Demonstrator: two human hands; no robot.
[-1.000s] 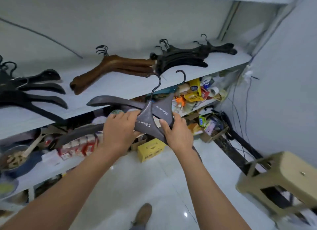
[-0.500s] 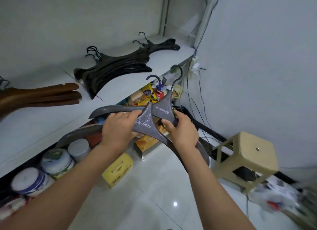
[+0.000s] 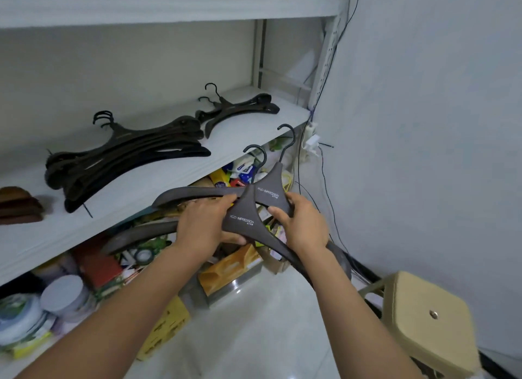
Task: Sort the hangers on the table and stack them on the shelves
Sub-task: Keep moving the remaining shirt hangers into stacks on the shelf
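Head view, the only one.

- Two grey hangers [image 3: 243, 219], overlapped at the necks, held in mid-air in front of the shelf [image 3: 248, 137], at about 6 o'clock from the small black stack [image 3: 238, 110]. Both hooks point to roughly 1 o'clock. Their arms sweep out to 9 o'clock and down to 4 o'clock.
- Left hand [image 3: 204, 223]: closed round the pair at 9 o'clock of the necks, thumb on the top face, fingers wrapped beneath.
- Right hand [image 3: 306, 226]: gripping at 3 o'clock of the necks, thumb pressed on the printed face, fingers curled behind.
- Handling, as a judgement: rigid moulded bodies, light, matt finish so not very slippery. The long arms will lever and swing, so the thick neck just below the hooks is the sound place to hold, as now. The hooks can snag each other.
- On the shelf: large black stack [image 3: 124, 152] at 10 o'clock of the hands, brown hangers [image 3: 17, 203] at far 9 o'clock.
- Stool [image 3: 423, 319] on the floor at 5 o'clock.
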